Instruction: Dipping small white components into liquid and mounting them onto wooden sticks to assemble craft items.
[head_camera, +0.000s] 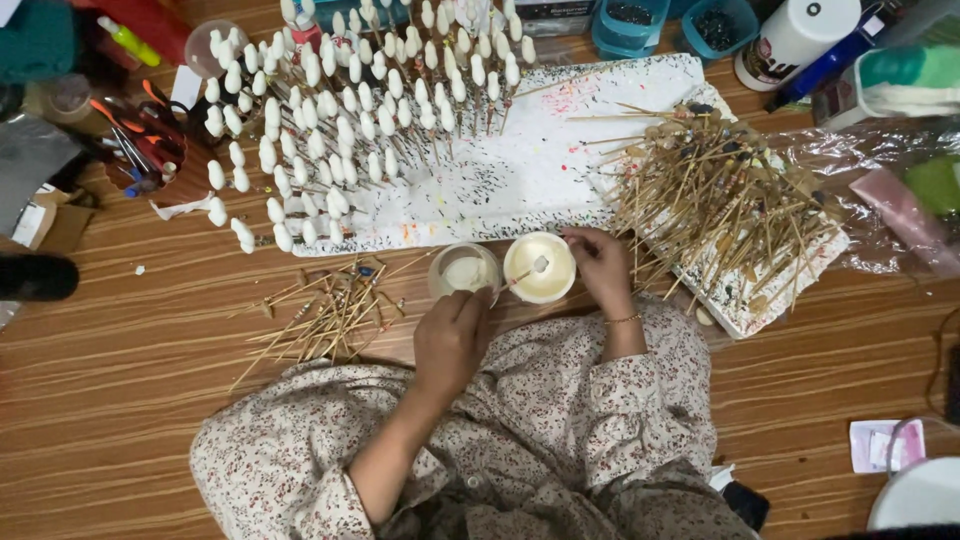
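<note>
I saw the left hand (452, 340) clamped on a thin stick (515, 280), its tip over the white paint cup (541, 268) on the wooden floor (130, 350) — the right hand (603, 265) gripped that cup's rim.

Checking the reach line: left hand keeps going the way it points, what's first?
Likely the clear cup just ahead of the left hand; the white foam board lies beyond. Depth is unclear.

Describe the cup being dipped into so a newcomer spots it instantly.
Start at the white speckled foam board. Just below its lower edge stand two small cups; take the one nearer the right hand. It holds cream paint with a stick dipped in, unlike the clear-walled cup.
</note>
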